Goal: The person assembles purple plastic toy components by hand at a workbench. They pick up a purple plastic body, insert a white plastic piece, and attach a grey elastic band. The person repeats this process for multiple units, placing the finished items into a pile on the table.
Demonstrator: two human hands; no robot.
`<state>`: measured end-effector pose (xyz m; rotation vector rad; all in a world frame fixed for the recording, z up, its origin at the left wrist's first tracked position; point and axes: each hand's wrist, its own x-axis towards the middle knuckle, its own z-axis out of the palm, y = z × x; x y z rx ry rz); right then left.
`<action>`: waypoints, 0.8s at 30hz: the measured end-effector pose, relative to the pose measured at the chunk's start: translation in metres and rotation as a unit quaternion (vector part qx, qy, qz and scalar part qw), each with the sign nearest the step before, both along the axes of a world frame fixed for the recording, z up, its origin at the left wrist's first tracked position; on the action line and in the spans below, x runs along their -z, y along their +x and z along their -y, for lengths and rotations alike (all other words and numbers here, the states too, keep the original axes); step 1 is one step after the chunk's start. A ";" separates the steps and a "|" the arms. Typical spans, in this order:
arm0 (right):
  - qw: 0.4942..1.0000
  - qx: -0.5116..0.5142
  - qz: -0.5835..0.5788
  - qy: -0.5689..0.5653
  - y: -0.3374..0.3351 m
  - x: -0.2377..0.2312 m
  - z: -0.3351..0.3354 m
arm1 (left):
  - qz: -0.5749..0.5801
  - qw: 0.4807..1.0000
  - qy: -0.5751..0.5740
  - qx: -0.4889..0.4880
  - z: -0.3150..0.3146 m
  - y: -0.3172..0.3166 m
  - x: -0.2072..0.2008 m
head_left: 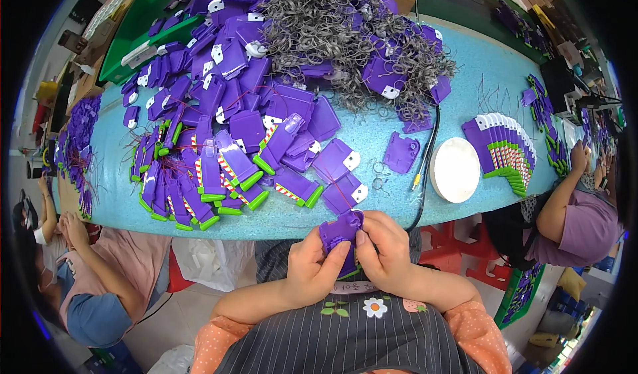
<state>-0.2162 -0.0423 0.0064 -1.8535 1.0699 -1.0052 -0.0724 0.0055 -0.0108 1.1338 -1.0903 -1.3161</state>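
Note:
My left hand (pixel 312 260) and my right hand (pixel 385 244) hold a purple plastic shell (pixel 340 229) between them, just off the table's near edge. Both thumbs press on its near side, and my fingers curl around it. Part of the shell is hidden by my hands. Just beyond lies a flat purple piece with a white corner (pixel 344 193). To the left are several purple pieces with green ends and red-striped sides (pixel 226 158), with thin red wires among them.
A large heap of purple pieces (pixel 229 62) and tangled grey rings (pixel 312 22) covers the back. Right of centre, a white round dish (pixel 455 170) stands beside a black cable (pixel 435 125). Farther right lies a fanned stack (pixel 502 151). People sit at left (pixel 100 274) and right (pixel 581 221).

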 end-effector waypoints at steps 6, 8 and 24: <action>0.964 -0.140 -0.018 0.227 -0.032 -0.015 0.029 | -0.059 0.968 0.156 0.186 0.011 0.024 -0.014; 0.968 -0.050 -0.004 0.245 -0.034 -0.017 0.035 | -0.098 0.955 0.185 0.210 0.010 0.026 -0.018; 0.987 0.027 -0.001 0.159 -0.030 -0.013 0.094 | -0.219 0.971 0.091 -0.002 0.011 0.018 -0.020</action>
